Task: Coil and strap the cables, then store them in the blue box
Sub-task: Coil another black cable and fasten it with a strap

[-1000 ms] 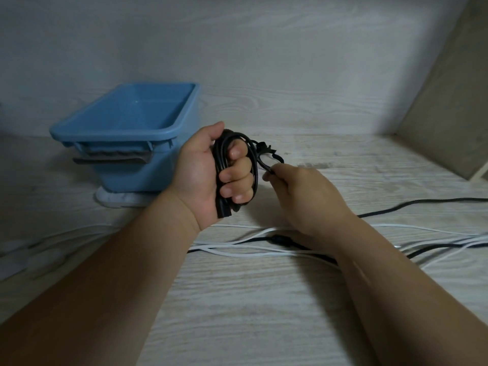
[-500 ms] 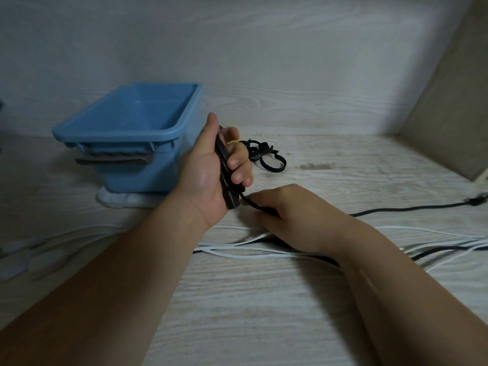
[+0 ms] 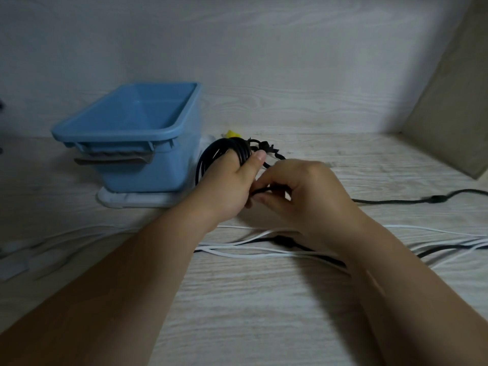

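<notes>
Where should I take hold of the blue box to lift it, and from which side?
Probably at the grey handle on the near short end of the blue box, coming from the front, fingers hooked under it. That end faces you, the handle juts below the rim, and the left hand with the cable coil crowds the right side.

Head-worn wide-angle camera looks forward and down at the table (image 3: 237, 313).

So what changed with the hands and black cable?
The right hand, pinching the black cable, rose from near the table to the left hand; the cable's loose end slid left. The left hand still grips the coil. Blue box, white cables: unmoved.
</notes>
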